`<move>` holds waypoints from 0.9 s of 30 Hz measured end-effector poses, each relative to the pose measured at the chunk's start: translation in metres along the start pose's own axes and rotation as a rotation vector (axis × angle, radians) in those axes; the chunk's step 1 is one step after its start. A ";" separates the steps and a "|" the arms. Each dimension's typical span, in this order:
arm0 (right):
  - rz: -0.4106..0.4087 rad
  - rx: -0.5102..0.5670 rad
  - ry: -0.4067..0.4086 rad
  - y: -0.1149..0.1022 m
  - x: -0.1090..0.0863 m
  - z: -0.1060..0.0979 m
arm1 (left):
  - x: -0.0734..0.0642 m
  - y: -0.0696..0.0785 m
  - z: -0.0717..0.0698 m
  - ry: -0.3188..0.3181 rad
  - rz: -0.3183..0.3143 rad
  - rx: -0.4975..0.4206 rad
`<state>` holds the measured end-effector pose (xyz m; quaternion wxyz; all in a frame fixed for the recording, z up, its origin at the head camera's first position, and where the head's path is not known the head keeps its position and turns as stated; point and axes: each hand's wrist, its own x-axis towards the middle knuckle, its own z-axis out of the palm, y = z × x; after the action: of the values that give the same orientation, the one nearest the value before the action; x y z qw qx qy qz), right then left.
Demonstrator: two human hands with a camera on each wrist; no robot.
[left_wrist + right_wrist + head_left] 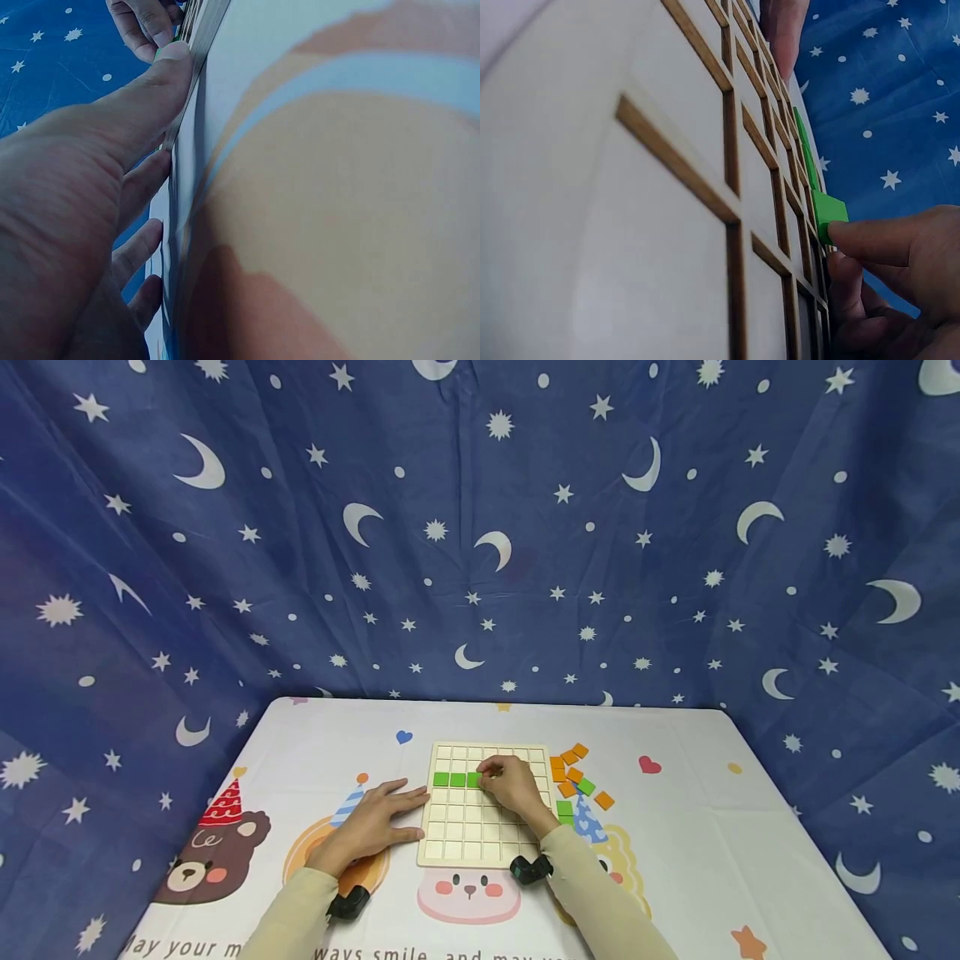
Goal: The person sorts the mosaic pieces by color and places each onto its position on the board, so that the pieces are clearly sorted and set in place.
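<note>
A pale wooden grid board (483, 852) lies on the table, with square cells between raised ridges. Two green tiles (449, 779) sit side by side in one row at its left. Beside them is a third green tile (829, 212), tilted up from the board in the right wrist view. My right hand (513, 787) pinches this tile at its edge; the fingers partly cover it. Spread over the tablecloth, my left hand (377, 822) has its fingers extended, with fingertips at the board's left edge. In the left wrist view its thumb (161, 82) touches the board's side.
Several loose orange tiles (603, 800) lie to the right of the board, along with a few green tiles (564, 808) near my right wrist. The white tablecloth (675, 843) carries printed animals and hearts. A blue curtain (480, 610) hangs behind the table.
</note>
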<state>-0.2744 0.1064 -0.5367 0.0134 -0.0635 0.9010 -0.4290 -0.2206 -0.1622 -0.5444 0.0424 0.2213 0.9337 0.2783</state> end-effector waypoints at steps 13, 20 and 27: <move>-0.004 0.029 0.002 -0.001 0.001 -0.003 | 0.002 0.002 -0.003 -0.006 -0.001 0.007; -0.001 0.106 -0.037 0.000 -0.003 -0.005 | -0.001 0.002 -0.002 -0.017 -0.002 0.004; 0.025 0.170 -0.064 -0.003 -0.008 -0.014 | 0.000 0.001 -0.001 -0.019 0.001 0.006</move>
<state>-0.2671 0.1165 -0.5255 0.0529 -0.0646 0.8612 -0.5014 -0.2199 -0.1617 -0.5429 0.0502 0.2245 0.9340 0.2733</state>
